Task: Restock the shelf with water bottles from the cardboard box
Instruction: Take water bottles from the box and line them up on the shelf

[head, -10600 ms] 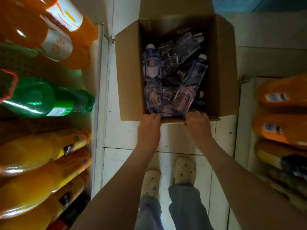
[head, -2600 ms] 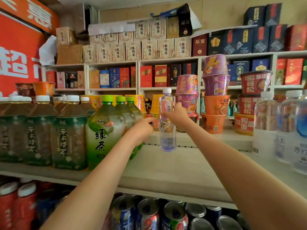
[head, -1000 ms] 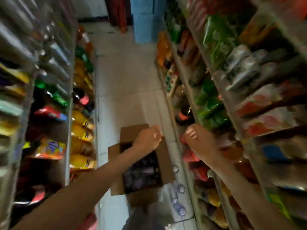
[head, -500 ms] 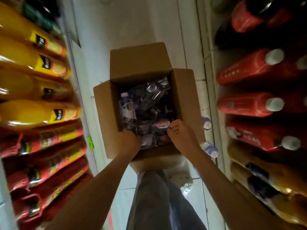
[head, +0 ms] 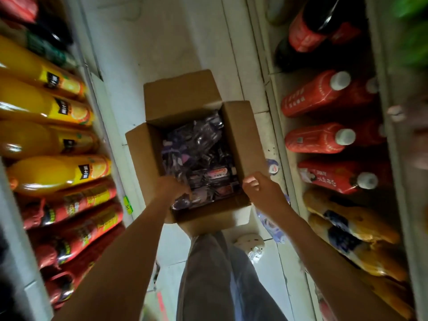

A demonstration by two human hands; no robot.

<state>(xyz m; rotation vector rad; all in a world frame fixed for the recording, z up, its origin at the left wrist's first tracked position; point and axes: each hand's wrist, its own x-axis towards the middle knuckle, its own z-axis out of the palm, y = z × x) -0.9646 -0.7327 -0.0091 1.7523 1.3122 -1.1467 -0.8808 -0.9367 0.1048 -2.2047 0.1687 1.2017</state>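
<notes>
I look straight down at an open cardboard box (head: 141,154) on the tiled floor between two shelves. Inside lie several clear water bottles (head: 199,149) in a loose heap, one showing a red and white label (head: 218,173). My left hand (head: 171,185) is down in the near left corner of the box, its fingers among the bottles; blur hides whether it grips one. Over the near right wall of the box hovers my right hand (head: 264,188), fingers loosely curled and holding nothing.
Large orange juice bottles (head: 58,107) line the left shelf, with red bottles (head: 319,137) and cola bottles (head: 308,31) on the right. A loose water bottle (head: 269,221) lies on the floor right of the box. My legs (head: 208,274) stand just behind it.
After a bottle went onto the upper shelf, my view swung down to the box. In the last half second my right hand moved from inside the box to its right wall; my left dipped further in.
</notes>
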